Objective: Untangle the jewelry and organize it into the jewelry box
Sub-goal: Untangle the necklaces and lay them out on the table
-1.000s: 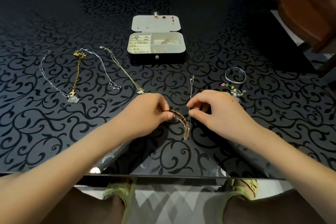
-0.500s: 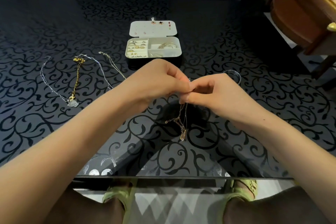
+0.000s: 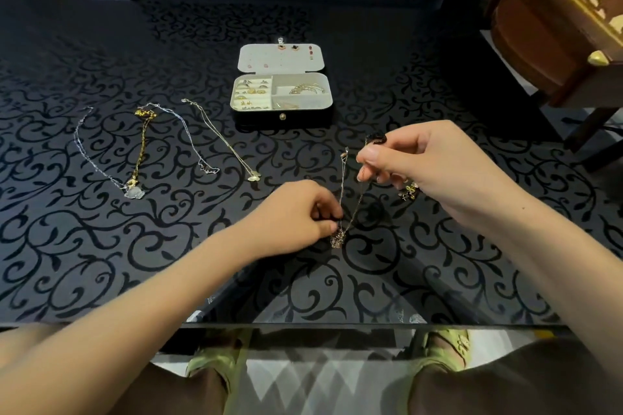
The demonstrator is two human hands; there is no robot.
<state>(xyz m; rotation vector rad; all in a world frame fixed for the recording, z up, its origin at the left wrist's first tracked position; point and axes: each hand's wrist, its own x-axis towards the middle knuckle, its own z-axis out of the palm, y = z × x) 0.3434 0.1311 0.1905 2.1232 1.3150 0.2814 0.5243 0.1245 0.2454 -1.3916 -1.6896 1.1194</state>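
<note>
A thin gold tangled chain (image 3: 350, 209) stretches between my two hands over the black patterned table. My left hand (image 3: 296, 217) pinches its knotted lower end (image 3: 337, 239) against the table. Raised higher, my right hand (image 3: 424, 165) pinches the upper strand. A second strand with a clasp (image 3: 344, 154) runs up beside it. The open jewelry box (image 3: 281, 93) stands further back, with rings, earrings and a gold piece in its compartments.
Left of my hands lie a silver pendant necklace (image 3: 101, 165), a gold chain (image 3: 141, 148), a silver chain (image 3: 192, 145) and a fine gold necklace (image 3: 226, 145). Small charms (image 3: 409, 192) peek out under my right hand. A wooden chair (image 3: 556, 27) stands at the right; the table's front edge (image 3: 303, 325) is near.
My hands have separated: the left one dropped to the table with the knotted end, the right one moved up and right, drawing the chain out.
</note>
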